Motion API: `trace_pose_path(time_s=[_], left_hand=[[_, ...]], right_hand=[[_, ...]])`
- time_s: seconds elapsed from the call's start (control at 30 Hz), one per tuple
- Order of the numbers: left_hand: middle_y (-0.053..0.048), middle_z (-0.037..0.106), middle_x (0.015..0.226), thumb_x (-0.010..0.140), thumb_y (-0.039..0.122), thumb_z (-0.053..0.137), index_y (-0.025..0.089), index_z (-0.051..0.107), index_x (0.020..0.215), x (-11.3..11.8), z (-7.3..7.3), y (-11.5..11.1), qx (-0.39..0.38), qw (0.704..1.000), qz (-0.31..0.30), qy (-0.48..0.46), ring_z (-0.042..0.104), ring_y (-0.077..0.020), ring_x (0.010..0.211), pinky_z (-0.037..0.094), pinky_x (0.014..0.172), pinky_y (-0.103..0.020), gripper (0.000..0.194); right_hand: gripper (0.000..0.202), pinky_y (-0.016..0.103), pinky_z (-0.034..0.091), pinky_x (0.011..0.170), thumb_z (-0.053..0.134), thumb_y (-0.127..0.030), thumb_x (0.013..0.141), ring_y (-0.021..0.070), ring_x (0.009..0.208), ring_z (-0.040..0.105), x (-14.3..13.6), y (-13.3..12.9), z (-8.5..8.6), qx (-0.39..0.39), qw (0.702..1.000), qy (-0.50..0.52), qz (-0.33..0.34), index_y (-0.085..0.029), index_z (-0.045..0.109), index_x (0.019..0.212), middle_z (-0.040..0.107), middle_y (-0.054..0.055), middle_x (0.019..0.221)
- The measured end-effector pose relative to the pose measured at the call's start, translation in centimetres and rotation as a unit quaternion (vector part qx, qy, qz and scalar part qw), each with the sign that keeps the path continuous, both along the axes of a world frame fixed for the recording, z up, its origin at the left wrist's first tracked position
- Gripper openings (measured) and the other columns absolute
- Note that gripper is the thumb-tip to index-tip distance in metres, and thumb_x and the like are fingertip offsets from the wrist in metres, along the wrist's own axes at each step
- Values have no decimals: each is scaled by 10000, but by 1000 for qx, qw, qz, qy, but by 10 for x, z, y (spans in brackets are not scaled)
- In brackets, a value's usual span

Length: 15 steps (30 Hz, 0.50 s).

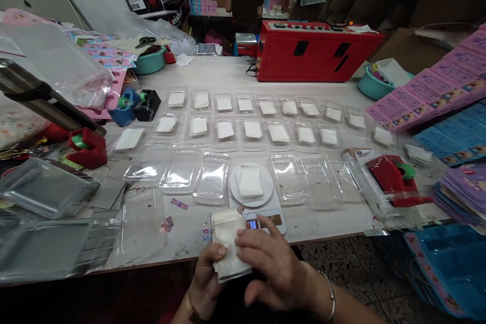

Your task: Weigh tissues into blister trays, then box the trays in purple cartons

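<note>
We have our left hand (pixel 208 272) curled part-closed around the lower left of a stack of white sheets (pixel 228 243), thumb on top, while our right hand (pixel 268 258) lies over the stack's right side, half open with fingers spread and bent, their tips touching the top sheet. The stack sits between our two hands at the table's (pixel 190 235) near edge, just in front of the white scale (pixel 279 212), whose round plate (pixel 234 197) bears a smaller pile of white squares (pixel 249 182), beyond our fingers and apart from both hands.
</note>
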<state>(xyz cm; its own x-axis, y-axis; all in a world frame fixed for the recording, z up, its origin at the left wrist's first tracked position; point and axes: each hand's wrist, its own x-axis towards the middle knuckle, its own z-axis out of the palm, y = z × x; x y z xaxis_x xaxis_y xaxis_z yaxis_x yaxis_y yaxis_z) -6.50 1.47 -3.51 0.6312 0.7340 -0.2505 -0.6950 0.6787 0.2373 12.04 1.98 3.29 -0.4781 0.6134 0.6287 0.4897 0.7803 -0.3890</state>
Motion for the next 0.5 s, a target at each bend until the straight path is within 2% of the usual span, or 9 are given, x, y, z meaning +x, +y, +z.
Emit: trace_pose_path(time_s=[0.07, 0.13, 0.17, 0.23, 0.37, 0.5], left_hand=[[-85, 747, 1125, 717, 152, 677, 193, 471, 1447, -10, 3, 1, 25, 999, 22, -18, 720, -260, 1000, 577, 917, -360, 759], [-88, 692, 1268, 723, 160, 679, 234, 468, 1453, -23, 8, 3, 52, 997, 56, -29, 678, -249, 1105, 550, 972, -356, 763], [-85, 672, 1306, 723, 163, 682, 251, 458, 1461, -31, 10, 4, 62, 995, 74, -27, 664, -237, 1126, 544, 982, -346, 776], [-87, 658, 1327, 709, 162, 694, 272, 413, 1490, -45, 16, 5, 71, 992, 109, 2, 658, -215, 1104, 548, 969, -327, 837], [-120, 621, 1377, 659, 182, 722, 245, 376, 1509, -55, 24, 6, 60, 985, 148, 63, 658, -203, 1011, 583, 900, -314, 920], [-143, 582, 1426, 658, 225, 725, 213, 411, 1484, -43, 23, 9, 60, 990, 123, 37, 656, -201, 988, 584, 869, -286, 884]], right_hand=[[324, 494, 424, 1097, 441, -441, 1031, 215, 1060, 686, 22, 15, 5, -22, 997, 29, -62, -199, 570, 1204, 744, 86, 1063], [200, 470, 504, 981, 499, -323, 1014, 229, 1034, 682, 48, 35, 7, -51, 982, 32, -179, -229, 586, 1168, 727, 80, 1040], [168, 452, 529, 915, 524, -303, 1000, 240, 1009, 679, 61, 45, 6, -67, 971, 19, -228, -232, 604, 1129, 717, 82, 1024], [139, 413, 542, 812, 547, -315, 982, 247, 940, 677, 82, 61, 2, -100, 955, -17, -279, -226, 631, 1048, 700, 83, 995], [170, 330, 523, 666, 545, -353, 982, 210, 812, 681, 94, 81, -13, -167, 944, -63, -278, -222, 646, 1024, 691, 58, 958], [205, 351, 528, 687, 546, -340, 985, 233, 864, 665, 78, 96, -27, -140, 947, -114, -266, -217, 660, 1103, 686, 71, 972]])
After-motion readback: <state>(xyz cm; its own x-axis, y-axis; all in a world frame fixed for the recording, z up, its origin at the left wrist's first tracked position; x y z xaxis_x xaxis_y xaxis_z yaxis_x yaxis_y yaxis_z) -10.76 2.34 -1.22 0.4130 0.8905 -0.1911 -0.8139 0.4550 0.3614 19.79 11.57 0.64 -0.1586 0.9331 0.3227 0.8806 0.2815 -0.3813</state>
